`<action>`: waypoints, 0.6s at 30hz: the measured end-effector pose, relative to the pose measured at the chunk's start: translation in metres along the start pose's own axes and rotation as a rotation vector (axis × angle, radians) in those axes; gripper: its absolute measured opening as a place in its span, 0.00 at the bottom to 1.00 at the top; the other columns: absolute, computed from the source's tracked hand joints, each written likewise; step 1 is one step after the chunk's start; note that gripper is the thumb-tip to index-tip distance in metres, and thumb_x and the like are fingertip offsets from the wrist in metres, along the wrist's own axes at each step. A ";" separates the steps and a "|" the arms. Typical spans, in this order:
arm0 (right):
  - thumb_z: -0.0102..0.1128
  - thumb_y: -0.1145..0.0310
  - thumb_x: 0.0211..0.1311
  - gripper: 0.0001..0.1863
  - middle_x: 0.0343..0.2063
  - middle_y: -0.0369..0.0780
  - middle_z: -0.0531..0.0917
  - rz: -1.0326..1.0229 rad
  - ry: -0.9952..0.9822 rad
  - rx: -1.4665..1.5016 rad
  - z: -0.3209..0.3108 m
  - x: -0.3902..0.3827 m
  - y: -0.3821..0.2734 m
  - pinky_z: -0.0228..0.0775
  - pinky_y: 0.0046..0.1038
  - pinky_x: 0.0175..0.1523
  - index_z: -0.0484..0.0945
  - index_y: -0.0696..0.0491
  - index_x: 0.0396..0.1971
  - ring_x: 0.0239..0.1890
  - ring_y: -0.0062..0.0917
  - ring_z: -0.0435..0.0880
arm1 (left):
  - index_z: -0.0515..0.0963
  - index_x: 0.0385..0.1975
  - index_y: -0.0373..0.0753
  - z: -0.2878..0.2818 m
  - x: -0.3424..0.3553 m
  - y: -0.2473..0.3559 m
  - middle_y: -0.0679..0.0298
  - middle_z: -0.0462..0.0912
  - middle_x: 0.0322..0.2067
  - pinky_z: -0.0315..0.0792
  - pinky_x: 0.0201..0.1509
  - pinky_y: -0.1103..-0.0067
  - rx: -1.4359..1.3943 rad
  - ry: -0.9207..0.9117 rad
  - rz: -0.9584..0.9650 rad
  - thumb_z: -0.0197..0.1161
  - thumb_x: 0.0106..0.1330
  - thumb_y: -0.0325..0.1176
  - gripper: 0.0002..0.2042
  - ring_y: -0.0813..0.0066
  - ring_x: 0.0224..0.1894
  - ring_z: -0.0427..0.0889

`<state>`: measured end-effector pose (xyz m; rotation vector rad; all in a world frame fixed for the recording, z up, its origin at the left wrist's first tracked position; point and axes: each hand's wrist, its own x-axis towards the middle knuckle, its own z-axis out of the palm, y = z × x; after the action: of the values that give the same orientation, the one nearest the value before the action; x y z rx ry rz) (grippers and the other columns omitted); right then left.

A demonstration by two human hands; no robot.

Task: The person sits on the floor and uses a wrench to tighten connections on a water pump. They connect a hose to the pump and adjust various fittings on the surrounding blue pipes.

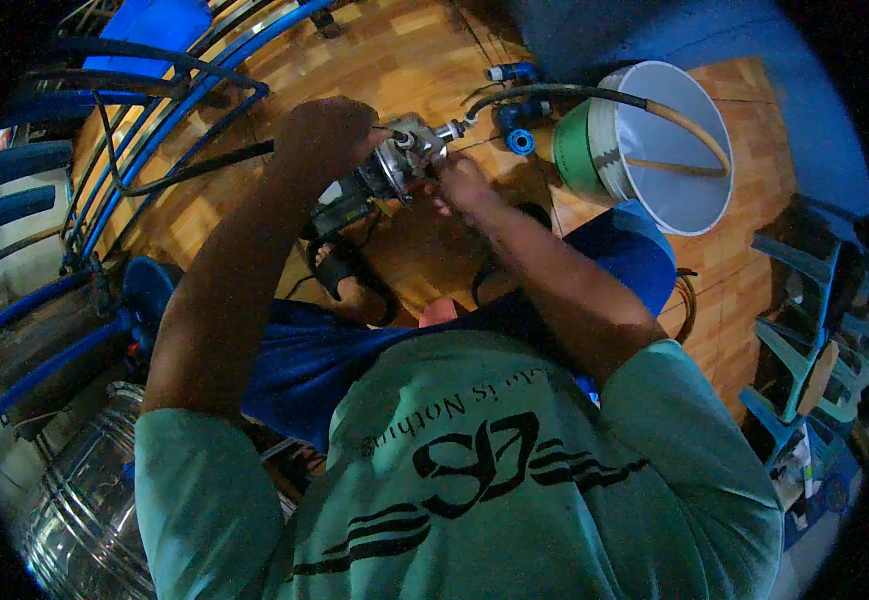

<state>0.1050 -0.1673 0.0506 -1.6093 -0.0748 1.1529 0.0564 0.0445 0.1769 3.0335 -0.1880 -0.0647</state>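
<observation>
A silver metal pump-like unit [406,158] with round fittings sits low in front of me, between my feet. From the left, my left hand [332,125] bends over its upper side, fingers curled in toward the fittings; what they grip is hidden. On the opposite side, my right hand [464,185] has its fingers curled close against the metal body, and what lies in them cannot be made out. A dark body [344,210] joins the unit at its lower left. The hose [564,92] runs from its right-hand fitting into a white bucket [644,140].
A black hose [189,172] stretches left near blue metal racks [154,110]. Dark blue cylindrical parts [520,140] lie on the tiled floor beside the bucket. Green plastic stools [794,340] stand at the right, and a large clear ribbed container [89,500] at the lower left.
</observation>
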 end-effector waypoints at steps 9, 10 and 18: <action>0.42 0.52 0.69 0.22 0.20 0.39 0.78 -0.239 -0.360 -1.018 -0.039 0.057 -0.069 0.67 0.27 0.17 0.75 0.57 0.34 0.14 0.22 0.74 | 0.80 0.26 0.38 -0.013 0.007 0.010 0.55 0.82 0.26 0.78 0.34 0.64 0.081 -0.150 -0.041 0.62 0.57 0.51 0.18 0.56 0.31 0.84; 0.42 0.52 0.68 0.22 0.20 0.38 0.79 -0.215 -0.380 -1.071 -0.037 0.064 -0.071 0.66 0.26 0.17 0.75 0.57 0.35 0.14 0.22 0.74 | 0.80 0.26 0.38 -0.016 0.007 0.013 0.55 0.82 0.26 0.78 0.34 0.64 0.103 -0.184 -0.071 0.62 0.57 0.51 0.19 0.56 0.31 0.84; 0.43 0.59 0.71 0.13 0.22 0.37 0.77 0.083 0.004 0.173 0.040 0.033 0.006 0.67 0.25 0.18 0.68 0.53 0.45 0.17 0.22 0.71 | 0.80 0.28 0.38 -0.005 0.000 0.003 0.51 0.82 0.26 0.76 0.36 0.61 -0.022 -0.077 -0.037 0.56 0.63 0.51 0.20 0.52 0.32 0.82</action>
<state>0.0914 -0.1226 0.0283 -1.4732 0.0926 1.1865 0.0559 0.0417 0.1824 3.0154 -0.1362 -0.1847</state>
